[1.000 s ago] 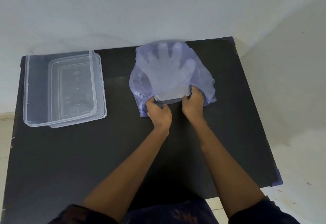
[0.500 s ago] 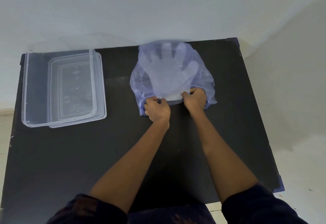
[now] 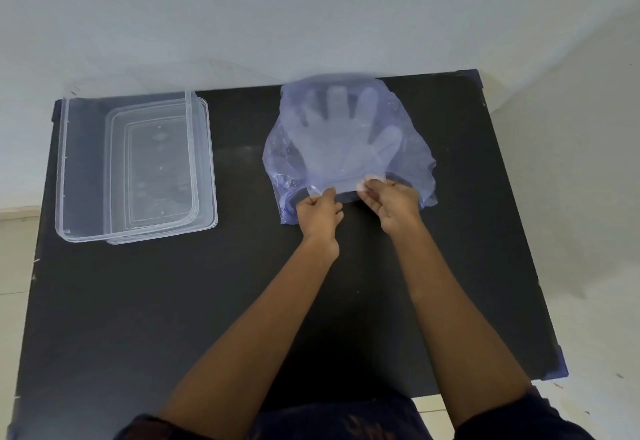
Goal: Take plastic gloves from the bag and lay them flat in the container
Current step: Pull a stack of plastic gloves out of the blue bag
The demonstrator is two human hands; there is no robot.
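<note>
Both hands, left hand [image 3: 319, 212] and right hand [image 3: 393, 203], pinch the bag [image 3: 412, 148] mouth; the gloves [image 3: 341, 134] sit just beyond inside it, container [image 3: 86, 169] well off left, all on the table [image 3: 138, 301].

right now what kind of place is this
Probably a plain room at home, set up as a work spot: a black table against bare white walls, holding only a clear container and a bag of gloves.

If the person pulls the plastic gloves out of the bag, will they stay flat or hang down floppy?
Probably floppy: the gloves look thin and translucent. They seem light. Both hands pinch the cuff edge.
</note>
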